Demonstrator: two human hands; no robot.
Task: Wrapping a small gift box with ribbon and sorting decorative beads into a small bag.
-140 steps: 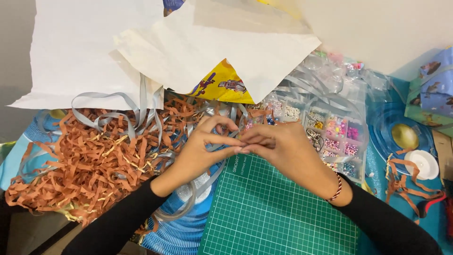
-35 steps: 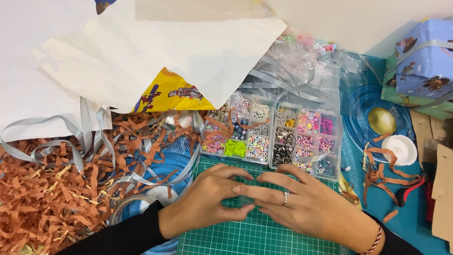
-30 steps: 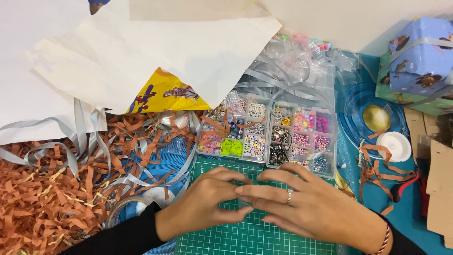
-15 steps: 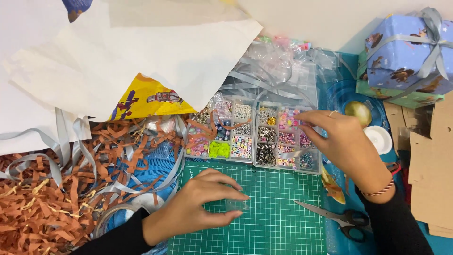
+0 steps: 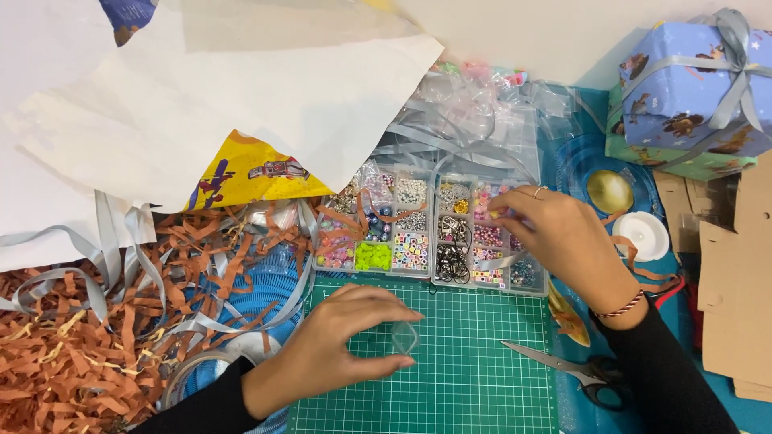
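Clear bag (image 5: 404, 337) | pinched by left hand (image 5: 342, 345) | right hand (image 5: 555, 233), 1 o'clock, fingertips closed in bead box (image 5: 418, 233), contents unclear

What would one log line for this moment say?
left hand: holds small clear piece on green mat | right hand: fingers in bead box

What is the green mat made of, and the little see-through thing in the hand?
The green mat looks like matte rubbery plastic, printed with a grid. The little see-through piece, held by the left hand, is probably clear plastic: the grid shows through it.
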